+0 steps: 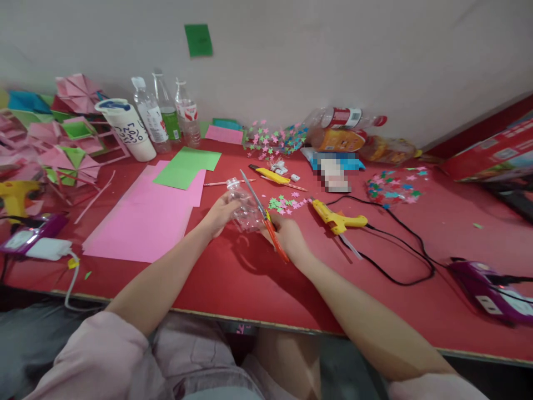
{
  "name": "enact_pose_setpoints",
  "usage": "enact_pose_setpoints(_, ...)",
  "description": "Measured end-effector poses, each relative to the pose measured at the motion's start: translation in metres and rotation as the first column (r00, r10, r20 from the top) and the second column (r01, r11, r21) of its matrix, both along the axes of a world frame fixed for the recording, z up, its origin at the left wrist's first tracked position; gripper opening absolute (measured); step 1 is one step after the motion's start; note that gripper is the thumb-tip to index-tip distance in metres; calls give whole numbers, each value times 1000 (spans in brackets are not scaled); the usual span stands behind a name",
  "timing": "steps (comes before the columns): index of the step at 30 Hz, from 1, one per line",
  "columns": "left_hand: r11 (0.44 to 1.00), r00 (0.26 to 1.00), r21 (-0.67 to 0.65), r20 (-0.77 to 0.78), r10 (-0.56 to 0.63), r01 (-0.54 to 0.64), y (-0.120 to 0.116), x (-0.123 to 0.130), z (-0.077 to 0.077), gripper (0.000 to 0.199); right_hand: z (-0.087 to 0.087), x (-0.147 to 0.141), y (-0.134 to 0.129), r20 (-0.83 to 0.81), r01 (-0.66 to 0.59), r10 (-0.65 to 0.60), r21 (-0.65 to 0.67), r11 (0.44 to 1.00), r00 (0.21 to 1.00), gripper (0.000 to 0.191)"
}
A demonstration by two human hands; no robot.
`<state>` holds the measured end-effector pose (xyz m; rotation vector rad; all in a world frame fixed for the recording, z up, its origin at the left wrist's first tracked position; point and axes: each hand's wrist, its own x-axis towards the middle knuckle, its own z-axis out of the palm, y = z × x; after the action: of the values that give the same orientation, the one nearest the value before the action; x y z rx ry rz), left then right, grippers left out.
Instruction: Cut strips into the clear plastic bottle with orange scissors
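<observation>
While the right hand [289, 236] holds scissors [271, 229], letters [129, 133] mark a cup [142, 149].

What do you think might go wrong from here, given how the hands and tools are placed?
The scissors in the right hand have long blades beside the clear plastic bottle, so a slip might nick the left hand holding it. The right forearm might brush the yellow glue gun; whether it is hot, I cannot tell. The loose paper stars could scatter if bumped.

You wear a pale pink top [100, 355], its loose sleeves ending near your elbows, and muted pinkish-grey bottoms [195, 347] with visible stitched seams.
</observation>
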<state>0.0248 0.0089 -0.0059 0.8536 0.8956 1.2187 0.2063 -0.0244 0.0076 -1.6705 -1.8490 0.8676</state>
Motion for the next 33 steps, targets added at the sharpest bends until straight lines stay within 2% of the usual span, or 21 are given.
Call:
enact_pose_setpoints(3, 995, 995, 0, -19, 101, -101, 8, -7, 2, 28, 9, 2, -2, -71, -43, 36, -100, 994, 997, 45)
enact_pose_setpoints(6, 974, 974, 39, 1, 225, -225, 18, -19, 4, 34, 21, 5, -7, -147, -151, 122, -210, 966, 982, 57)
enact_pose_setpoints(11, 913, 913, 36, 69, 403, -405, 29, -33, 3, 36, 35, 7, -17, -75, -324, 315, -242, 914, 946, 62)
enact_pose_setpoints(19, 864, 856, -26, 124, 502, -502, 32, -35, 4, 18, 38, 10, -18, -2, -305, 316, -265, 915, 949, 62)
enact_pose_setpoints(24, 856, 845, -51, 141, 516, -514, 31, -36, 5, 12, 40, 13, -17, 24, -299, 318, -279, 913, 948, 62)
enact_pose_setpoints(28, 839, 826, -48, 156, 542, -542, 32, -38, 5, 12, 37, 11, -17, 64, -301, 333, -293, 907, 941, 63)
enact_pose_setpoints(33, 841, 830, -19, 145, 538, -541, 29, -33, 5, 19, 27, 5, -21, 1, -307, 328, -344, 887, 945, 59)
